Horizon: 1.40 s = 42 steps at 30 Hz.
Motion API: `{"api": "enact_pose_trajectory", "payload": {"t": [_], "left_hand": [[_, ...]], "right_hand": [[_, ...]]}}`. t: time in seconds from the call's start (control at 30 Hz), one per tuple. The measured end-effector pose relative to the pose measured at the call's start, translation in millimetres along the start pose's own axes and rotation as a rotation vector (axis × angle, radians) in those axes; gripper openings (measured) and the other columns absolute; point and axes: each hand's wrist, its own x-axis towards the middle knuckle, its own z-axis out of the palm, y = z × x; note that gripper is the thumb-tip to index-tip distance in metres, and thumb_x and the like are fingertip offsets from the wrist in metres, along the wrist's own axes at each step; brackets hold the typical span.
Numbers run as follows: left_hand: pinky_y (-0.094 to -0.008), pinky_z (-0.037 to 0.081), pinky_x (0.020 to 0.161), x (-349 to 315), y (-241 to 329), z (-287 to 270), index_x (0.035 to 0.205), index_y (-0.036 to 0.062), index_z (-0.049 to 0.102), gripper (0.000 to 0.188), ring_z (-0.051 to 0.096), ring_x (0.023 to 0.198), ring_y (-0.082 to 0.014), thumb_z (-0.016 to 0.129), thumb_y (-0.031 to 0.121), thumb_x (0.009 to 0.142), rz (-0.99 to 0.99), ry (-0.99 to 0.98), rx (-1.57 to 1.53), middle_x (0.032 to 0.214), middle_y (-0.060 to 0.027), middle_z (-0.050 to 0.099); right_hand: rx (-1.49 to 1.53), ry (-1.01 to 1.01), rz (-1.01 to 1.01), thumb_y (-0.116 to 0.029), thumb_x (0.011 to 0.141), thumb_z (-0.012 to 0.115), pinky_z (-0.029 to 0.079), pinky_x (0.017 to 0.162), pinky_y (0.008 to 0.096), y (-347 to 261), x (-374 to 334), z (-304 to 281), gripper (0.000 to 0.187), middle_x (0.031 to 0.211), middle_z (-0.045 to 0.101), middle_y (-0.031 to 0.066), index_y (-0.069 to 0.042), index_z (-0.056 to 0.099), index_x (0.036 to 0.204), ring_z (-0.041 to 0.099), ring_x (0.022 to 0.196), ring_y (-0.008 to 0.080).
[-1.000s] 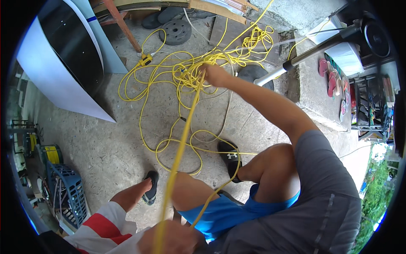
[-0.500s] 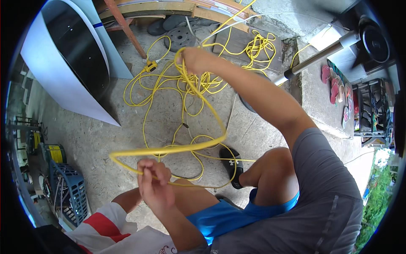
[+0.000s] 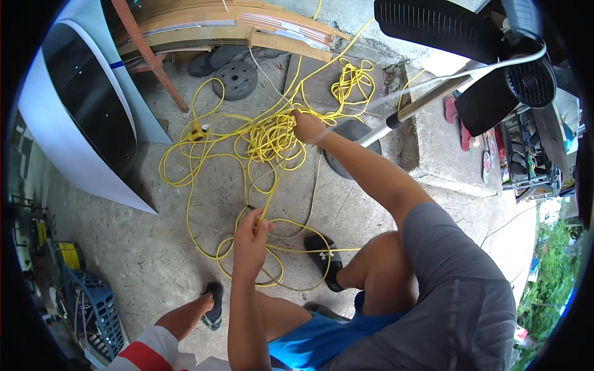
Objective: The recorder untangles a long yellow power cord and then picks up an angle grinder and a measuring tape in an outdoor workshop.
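Note:
A yellow extension cord (image 3: 267,143) lies in a tangled heap of loops on the concrete floor, its yellow socket end (image 3: 198,132) at the left of the heap. My right hand (image 3: 307,127) is closed on cord loops at the right side of the heap; its fingertips are partly hidden. Nearer to me, my left hand (image 3: 250,238) is closed round a single strand, which runs up from it toward the heap. More loose loops spread over the floor between my left hand and a black shoe (image 3: 323,260).
A fan (image 3: 529,80) with black blades and a metal pole (image 3: 427,102) reaches in at the upper right; its round base (image 3: 352,148) is beside my right hand. A curved white panel (image 3: 68,154) leans at left, above a blue crate (image 3: 102,312). Another person's leg (image 3: 182,315) is at lower left.
My right hand has come down and right onto the heap. The wide loop of cord held up between my hands is gone. My left hand has moved up and right, and the view has shifted.

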Motion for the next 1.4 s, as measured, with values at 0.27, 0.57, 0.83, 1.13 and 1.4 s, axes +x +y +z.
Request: {"api": "enact_pose_trajectory", "payload": {"t": [0.27, 0.57, 0.83, 1.13, 1.4], "left_hand": [[-0.0235, 0.045, 0.069, 32.7, 11.9, 28.4, 0.141, 0.0056, 0.034, 0.056, 0.054, 0.077, -0.0102, 0.059, 0.01, 0.091, 0.087, 0.125, -0.075, 0.098, -0.0068, 0.057], [-0.0228, 0.043, 0.064, 48.6, 47.9, 62.8, 0.14, 0.0087, 0.036, 0.055, 0.049, 0.075, -0.0087, 0.06, 0.012, 0.091, 0.094, -0.019, -0.09, 0.098, -0.0054, 0.055], [-0.0324, 0.047, 0.071, 20.9, 144.9, 56.3, 0.144, 0.0117, 0.03, 0.069, 0.053, 0.073, -0.0175, 0.065, 0.016, 0.086, 0.297, 0.297, -0.09, 0.096, -0.0101, 0.057], [-0.0357, 0.047, 0.071, 69.4, 212.1, 110.1, 0.109, 0.0067, 0.066, 0.032, 0.06, 0.077, -0.0259, 0.069, 0.025, 0.083, 0.908, 0.081, 0.514, 0.084, -0.0118, 0.059], [-0.0381, 0.051, 0.074, 75.0, 72.4, 115.9, 0.088, 0.0037, 0.072, 0.024, 0.065, 0.081, -0.0305, 0.067, 0.027, 0.084, 0.423, -0.32, 0.272, 0.085, -0.0146, 0.068]], "right_hand": [[0.638, 0.129, -0.063, -0.037, 0.085, 0.068, 0.05, 0.086, 0.0369, 20.7, -114.0, -113.6, 0.074, 0.126, 0.053, 0.0231, 0.003, 0.034, 0.137, 0.06, 0.108, 0.0256], [0.801, 0.307, -0.49, -0.029, 0.103, 0.036, 0.051, 0.073, 0.0283, -94.9, -165.3, -232.2, 0.04, 0.086, 0.068, 0.01, 0.004, 0.059, 0.102, 0.064, 0.081, 0.016], [0.977, 0.469, -0.432, -0.037, 0.103, 0.036, 0.051, 0.07, 0.0259, -90.6, -258.8, -307.4, 0.043, 0.083, 0.068, 0.0131, 0.0, 0.055, 0.09, 0.067, 0.078, 0.0175], [0.896, 0.441, -0.271, -0.035, 0.103, 0.033, 0.056, 0.081, 0.0351, -58.2, -297.4, -327.1, 0.046, 0.097, 0.067, 0.0233, 0.003, 0.055, 0.09, 0.067, 0.093, 0.0288], [0.972, 0.343, -0.239, -0.041, 0.101, 0.035, 0.055, 0.075, 0.0371, -8.3, -326.4, -272.4, 0.047, 0.097, 0.064, 0.0229, 0.002, 0.053, 0.098, 0.067, 0.082, 0.0273]]}}
